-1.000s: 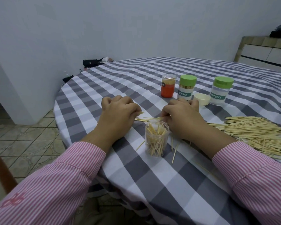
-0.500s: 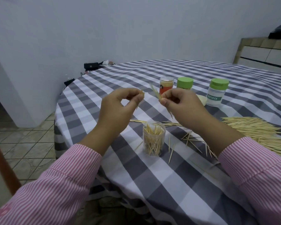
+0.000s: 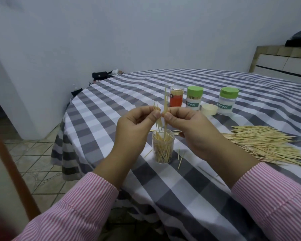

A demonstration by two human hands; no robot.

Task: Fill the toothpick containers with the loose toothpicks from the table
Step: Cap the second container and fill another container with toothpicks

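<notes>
An open clear container [image 3: 163, 148], partly filled with toothpicks, stands on the checked tablecloth [image 3: 181, 188] near the front. Right above it, my left hand [image 3: 134, 129] pinches a small bunch of toothpicks [image 3: 158, 119] that point down at its mouth. My right hand [image 3: 189, 131] pinches a few upright toothpicks [image 3: 165, 105] beside them. A large pile of loose toothpicks [image 3: 268, 145] lies to the right. A few stray toothpicks [image 3: 180, 157] lie next to the container.
Behind stand an orange-filled clear container [image 3: 176, 98], two green-lidded toothpick containers [image 3: 194, 98] [image 3: 227, 103] and a cream lid [image 3: 209, 109]. The round table's edge falls away at left over tiled floor [image 3: 33, 162]. A wooden chair part [image 3: 9, 164] stands at the near left.
Both hands rose from the table with toothpicks pinched and came together over the open container, turning the toothpicks upright.
</notes>
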